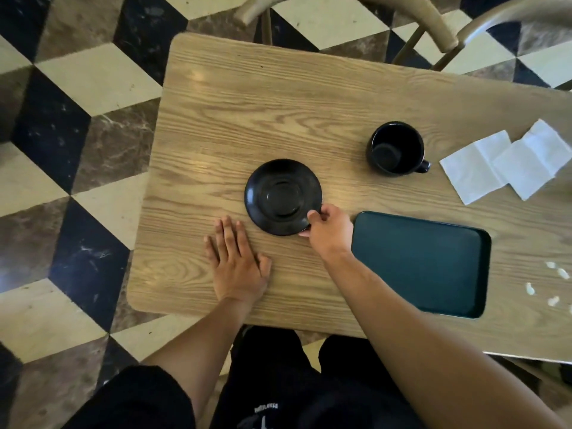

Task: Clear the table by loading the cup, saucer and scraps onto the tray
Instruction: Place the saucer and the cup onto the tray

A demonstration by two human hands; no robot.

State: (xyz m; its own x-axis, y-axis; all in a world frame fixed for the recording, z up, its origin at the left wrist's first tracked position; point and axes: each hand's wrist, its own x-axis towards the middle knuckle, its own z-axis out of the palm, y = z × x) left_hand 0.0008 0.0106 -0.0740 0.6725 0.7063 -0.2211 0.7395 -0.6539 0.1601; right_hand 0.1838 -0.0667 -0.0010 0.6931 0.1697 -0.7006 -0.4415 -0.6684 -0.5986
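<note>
Black saucer (pixel 283 197) sits mid-table, right hand (pixel 329 232) pinching its near rim, thumb on top; left hand (pixel 236 264) lies flat, fingers together, on the wooden table (pixel 247 103). Green tray (pixel 421 263) just right is bare. Nothing loaded: black cup (pixel 396 148), napkins (pixel 501 164), white scraps (pixel 554 283) all remain on the table.

The saucer's (pixel 283 197) near rim is covered by the right hand (pixel 329 232). Beyond that hand, the table (pixel 247 103) and white scraps (pixel 554 286) are cut off at the frame edge.
</note>
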